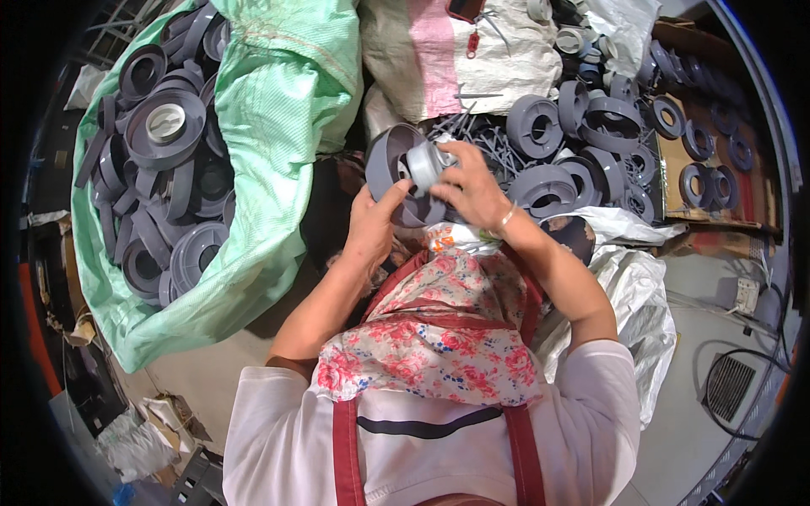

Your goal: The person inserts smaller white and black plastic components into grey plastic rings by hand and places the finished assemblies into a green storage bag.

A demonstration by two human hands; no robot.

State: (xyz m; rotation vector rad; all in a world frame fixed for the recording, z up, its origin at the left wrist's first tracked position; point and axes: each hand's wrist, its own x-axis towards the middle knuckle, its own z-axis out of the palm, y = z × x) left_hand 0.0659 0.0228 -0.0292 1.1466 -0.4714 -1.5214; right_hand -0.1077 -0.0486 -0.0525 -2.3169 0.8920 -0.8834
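Note:
In front of my apron, my left hand (374,226) is closed on the lower rim of a wide dark-grey plastic ring-shaped fitting (384,160), thumb on its near side. My right hand (474,187) grips a smaller light-grey round cap (428,165) from the right. The cap is tilted at the mouth of the fitting; whether the two touch inside is hidden by the fingers. Just beyond both hands lies a heap of thin grey plastic sticks (481,139).
At the left stands a green woven sack (278,126) full of grey fittings, one bearing a white cap (165,123). More grey rings (535,126) lie at the right, beside a cardboard box (675,164) holding smaller rings. A white-and-pink sack (515,76) lies ahead, with a red phone (465,8) on it.

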